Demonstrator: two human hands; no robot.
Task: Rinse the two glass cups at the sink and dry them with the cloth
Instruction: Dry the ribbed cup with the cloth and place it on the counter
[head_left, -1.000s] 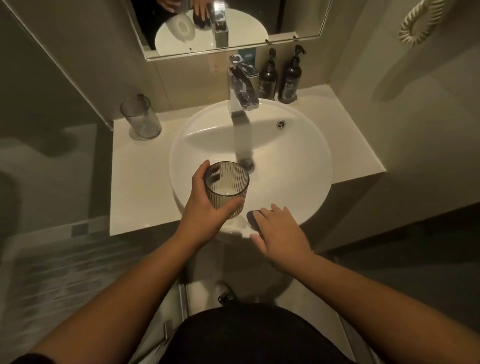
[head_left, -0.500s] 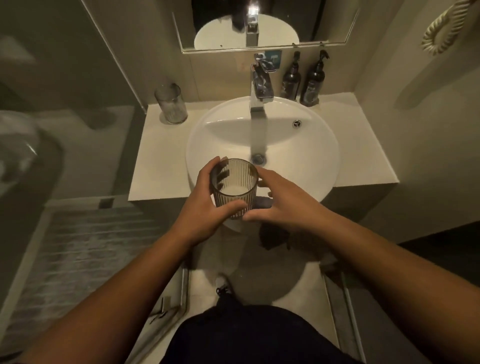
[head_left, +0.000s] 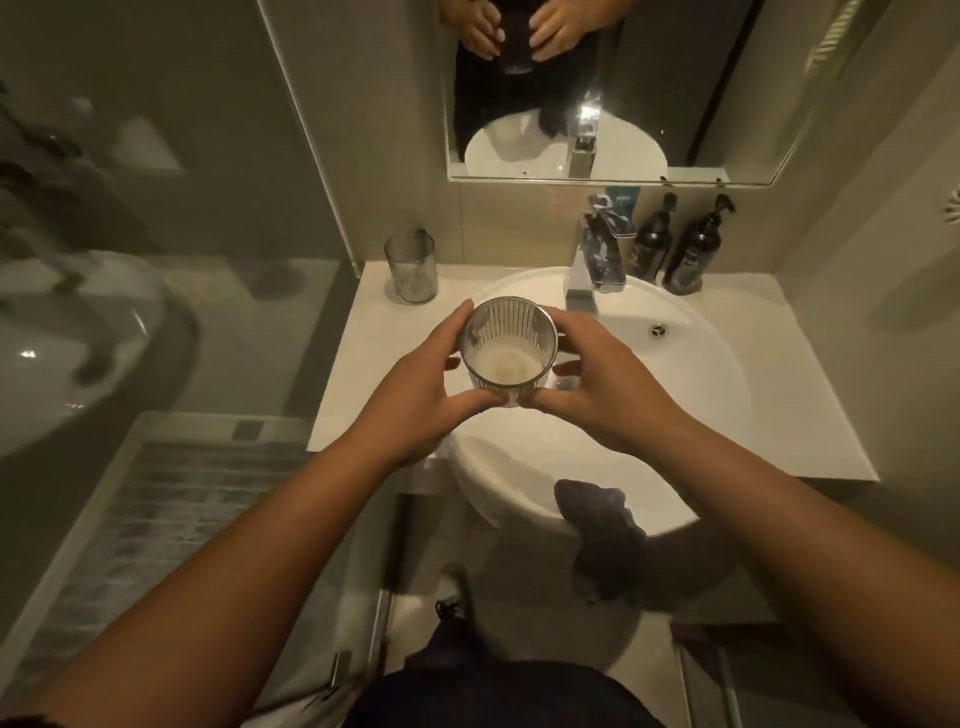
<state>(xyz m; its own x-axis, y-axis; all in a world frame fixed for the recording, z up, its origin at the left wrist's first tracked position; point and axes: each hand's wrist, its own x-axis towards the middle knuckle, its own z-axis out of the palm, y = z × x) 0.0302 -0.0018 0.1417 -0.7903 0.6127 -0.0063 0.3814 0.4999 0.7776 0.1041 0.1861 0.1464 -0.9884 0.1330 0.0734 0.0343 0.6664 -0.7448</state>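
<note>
A ribbed glass cup (head_left: 506, 345) is held upright over the left part of the white round sink (head_left: 717, 374). My left hand (head_left: 415, 384) grips its left side and my right hand (head_left: 608, 384) grips its right side. A second glass cup (head_left: 411, 267) stands on the counter at the back left, apart from both hands. A dark grey cloth (head_left: 602, 535) hangs over the sink's front rim, below my right forearm. The chrome faucet (head_left: 600, 254) stands at the back of the basin, and I cannot tell whether water runs from it.
Two dark pump bottles (head_left: 675, 247) stand behind the sink at the back right. A mirror (head_left: 597, 88) hangs above. The white counter (head_left: 810, 415) ends at a wall on the right and a glass partition (head_left: 306, 130) on the left.
My right hand left the cloth on the sink rim and closed on the cup's right side. The held cup rose nearer the camera, and the view pulled back from the sink.
</note>
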